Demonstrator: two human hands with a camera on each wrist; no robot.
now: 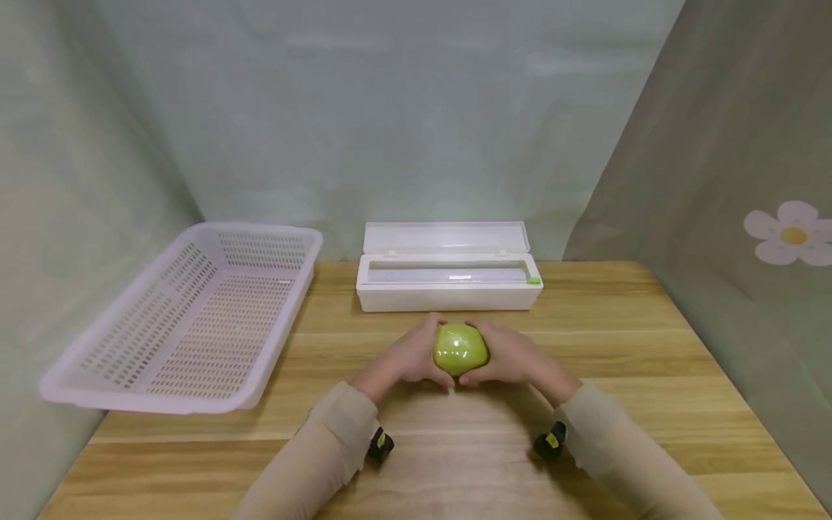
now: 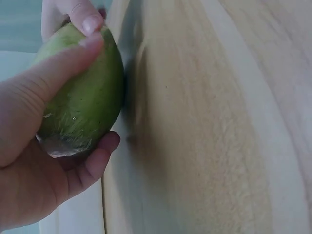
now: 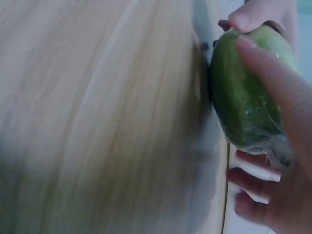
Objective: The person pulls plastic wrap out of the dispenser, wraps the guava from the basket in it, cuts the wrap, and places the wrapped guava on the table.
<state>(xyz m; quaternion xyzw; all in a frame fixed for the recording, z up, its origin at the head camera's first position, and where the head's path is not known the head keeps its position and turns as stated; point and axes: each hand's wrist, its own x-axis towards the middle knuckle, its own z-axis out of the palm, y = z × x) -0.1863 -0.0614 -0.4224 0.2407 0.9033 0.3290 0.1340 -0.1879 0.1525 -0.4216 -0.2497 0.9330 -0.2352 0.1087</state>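
Note:
A smooth green fruit [image 1: 460, 349], possibly a mango, is wrapped in shiny clear plastic film. My left hand [image 1: 416, 354] grips its left side, with the thumb across the near face and the fingers curled round the end, as the left wrist view shows. From the other side my right hand [image 1: 508, 355] holds it, thumb pressed on the near face. Bunched film [image 3: 279, 148] gathers at the fruit's right end in the right wrist view. The two thumb tips come close together on the fruit, which sits at or just above the tabletop. Its far side is hidden.
Behind the hands stands a white cling film dispenser [image 1: 448, 297], lid raised, with a roll inside and a green slider at its right end. A pale perforated plastic basket [image 1: 263, 375] lies at the left. The wooden table [image 1: 650, 412] is bordered by hanging cloth.

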